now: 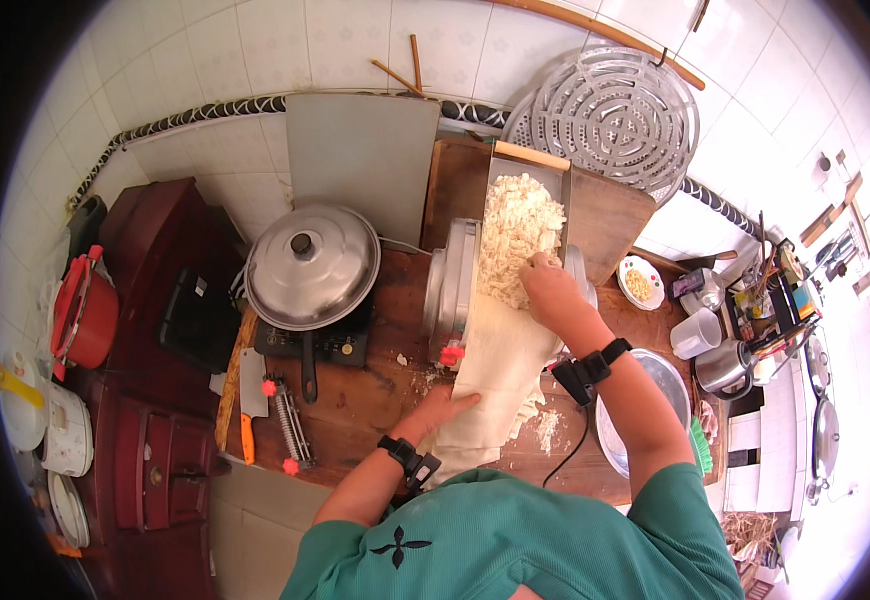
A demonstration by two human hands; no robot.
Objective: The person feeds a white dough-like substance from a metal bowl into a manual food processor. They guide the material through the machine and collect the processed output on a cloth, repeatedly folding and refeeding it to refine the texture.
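Note:
A noodle-making machine (pixel 454 292) of shiny metal stands on the wooden table, its long feed tray (pixel 529 161) filled with crumbly dough (pixel 517 225). My right hand (pixel 549 292) presses into the lower end of the crumbs, its fingertips partly hidden in them. From below the tray a wide dough sheet (pixel 506 360) hangs towards me and lies in folds near the table's front edge. My left hand (pixel 450 411) lies against the left side of this sheet, thumb on top; its other fingers are hidden beneath the sheet.
Left are a lidded pan (pixel 313 277) on an induction cooker (pixel 349 349), a cleaver (pixel 253 382) and a roller cutter attachment (pixel 291 424). Right are a metal basin (pixel 652 375), a small bowl (pixel 641 283), a plastic cup (pixel 696 334) and a kettle (pixel 724 367). A black cable (pixel 571 454) crosses the table's front.

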